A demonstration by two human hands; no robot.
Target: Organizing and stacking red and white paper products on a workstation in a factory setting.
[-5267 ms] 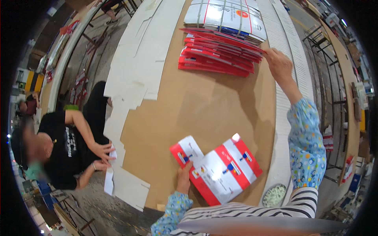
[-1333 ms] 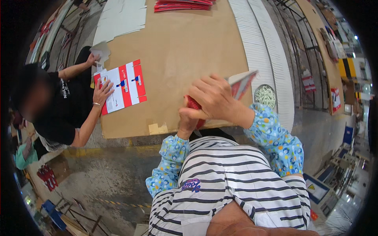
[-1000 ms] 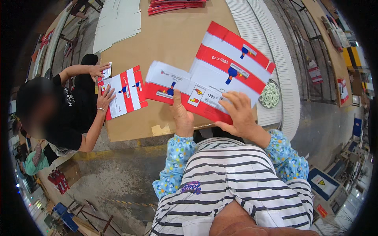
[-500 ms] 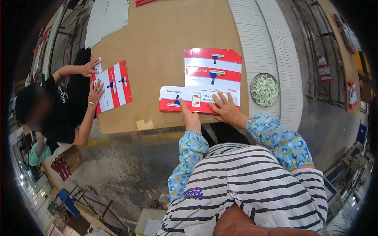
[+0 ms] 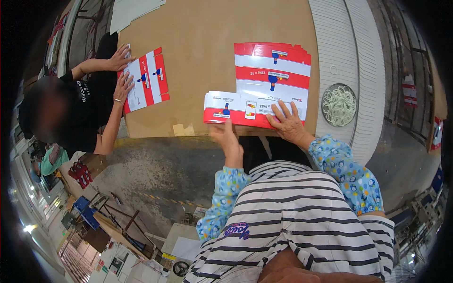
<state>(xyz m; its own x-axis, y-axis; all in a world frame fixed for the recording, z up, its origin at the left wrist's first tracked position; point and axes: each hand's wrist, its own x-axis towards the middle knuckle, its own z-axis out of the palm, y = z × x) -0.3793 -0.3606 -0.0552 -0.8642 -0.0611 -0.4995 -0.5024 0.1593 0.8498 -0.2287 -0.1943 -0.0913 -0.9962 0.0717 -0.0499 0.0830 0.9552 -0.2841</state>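
A flat red and white carton blank (image 5: 264, 85) lies on the brown cardboard-covered table (image 5: 207, 56) in front of me. My right hand (image 5: 288, 123) presses flat on its near right part, fingers spread. At the near table edge, my left hand (image 5: 225, 137) grips the blank's lower left flap from below. Both forearms wear blue patterned sleeves.
A person in black at the left holds down another red and white blank (image 5: 144, 80) with both hands. A round dish of white rubber bands (image 5: 339, 104) sits on the corrugated white sheet at my right. White sheets (image 5: 134, 10) lie at the far left.
The blank was lifted and unfolded in the air, then laid flat on the table. My hands now hold it down at its near edge.
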